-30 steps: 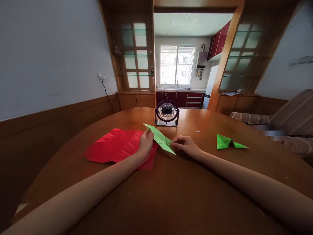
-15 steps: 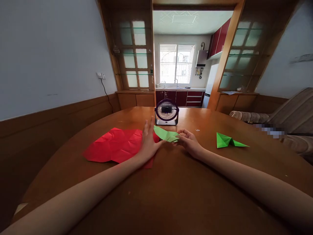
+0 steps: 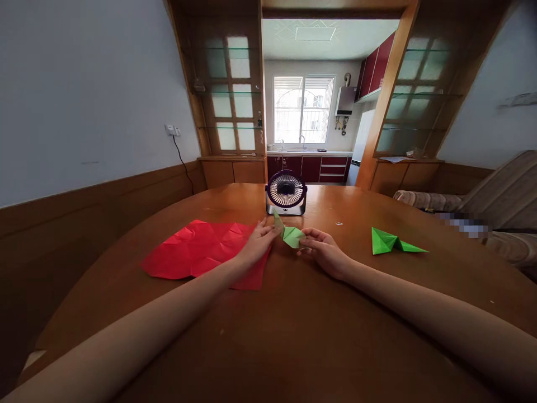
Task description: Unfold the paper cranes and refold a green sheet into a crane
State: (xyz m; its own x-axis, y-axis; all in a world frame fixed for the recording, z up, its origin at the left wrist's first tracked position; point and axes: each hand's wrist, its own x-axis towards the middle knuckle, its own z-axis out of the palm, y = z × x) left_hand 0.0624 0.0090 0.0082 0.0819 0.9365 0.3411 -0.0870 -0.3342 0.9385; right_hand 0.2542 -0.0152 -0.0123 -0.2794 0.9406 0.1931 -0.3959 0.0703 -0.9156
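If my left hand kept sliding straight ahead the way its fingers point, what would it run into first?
The left hand points up and to the right, already touching the light green folded paper. Beyond that, it would probably meet the small fan, though depth is hard to judge.

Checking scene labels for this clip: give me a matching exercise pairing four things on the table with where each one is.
Things:
1. light green folded paper
2. red creased sheet
3. small desk fan
4. bright green folded piece

Places:
A. lying alone, beyond the right hand on its outer side
B. standing at the far side of the table, behind the hands
C. pinched between both hands
D. spread flat, partly under the left hand

Pairs: 1-C, 2-D, 3-B, 4-A
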